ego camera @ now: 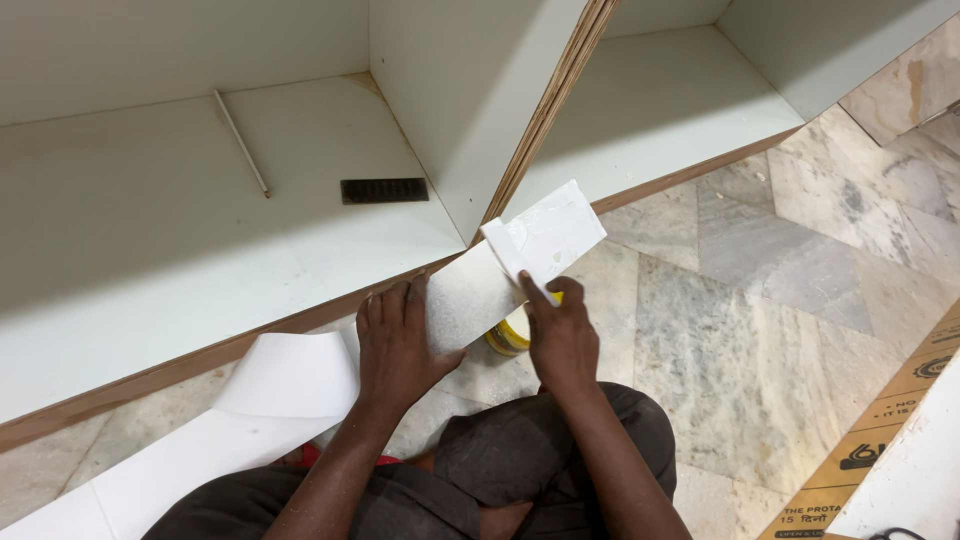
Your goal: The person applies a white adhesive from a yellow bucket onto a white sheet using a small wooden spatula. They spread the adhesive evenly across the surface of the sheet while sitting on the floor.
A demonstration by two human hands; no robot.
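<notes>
Head view looks straight down on my two bare hands working over a long white laminate strip [470, 290], and I place everything else by that strip. My left hand [398, 345] lies flat on top of the strip's middle, fingers spread and pressing it down, holding nothing inside the palm. My right hand [562, 335] sits just beside the strip's upper end, fingers closed around a small white flat spreader card [545, 235] smeared with pale glue; the card stands tilted, its lower edge touching the strip's surface. Directly under the strip's upper end, partly hidden by my right hand, stands a yellow round adhesive tin [507, 337] on the grey marble floor [760, 300]. The strip's lower end runs away past my left wrist and curls onto the floor beside my dark trousers [530, 460]. Beyond the strip's upper end rises the white plywood cabinet [150, 220], its brown-edged upright divider [545, 110] meeting the strip's tip. Inside the cabinet, well apart from the strip, lie a thin pale rod [241, 142] and a dark rectangular slotted vent [384, 190].
</notes>
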